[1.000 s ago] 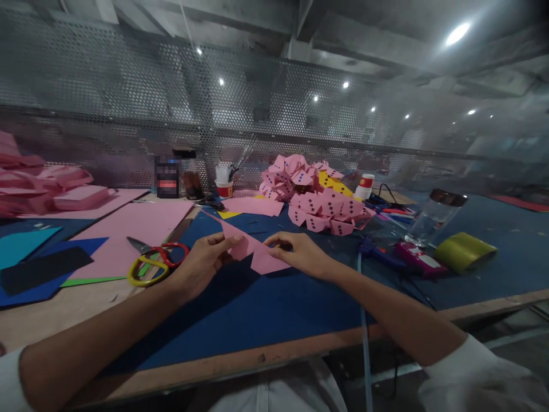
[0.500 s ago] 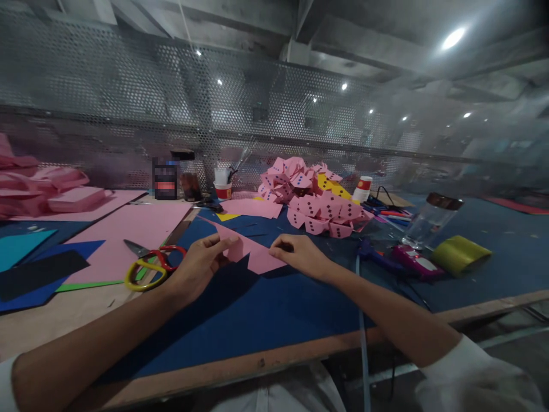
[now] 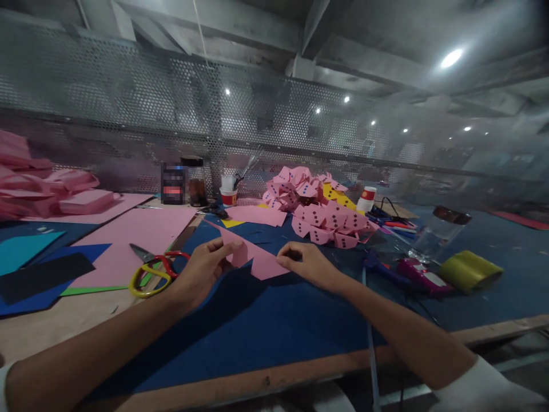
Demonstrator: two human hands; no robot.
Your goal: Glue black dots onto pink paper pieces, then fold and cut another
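Note:
A cut piece of pink paper (image 3: 268,264) with a notched lower edge is held over the blue table surface. My left hand (image 3: 213,264) is closed on its left part, thumb on top. At the right end, my right hand (image 3: 306,262) pinches the same paper between thumb and fingertips. Scissors (image 3: 150,280) with one red and one yellow handle lie beside my left wrist, partly hidden by it. Past my hands is a heap of folded pink paper pieces (image 3: 330,220) marked with dark dots.
Pink sheets (image 3: 141,229) and blue paper (image 3: 100,252) lie at left, near a pile of pink paper shapes (image 3: 77,191). Paper cups (image 3: 229,196) stand at the back. To the right are a blue glue gun (image 3: 380,268), a clear jar (image 3: 441,234) and a yellow roll (image 3: 472,270).
The view has shifted slightly, so the whole scene sits a little lower and farther right. Both hands keep their hold on the pink paper, with hardly any change in pose.

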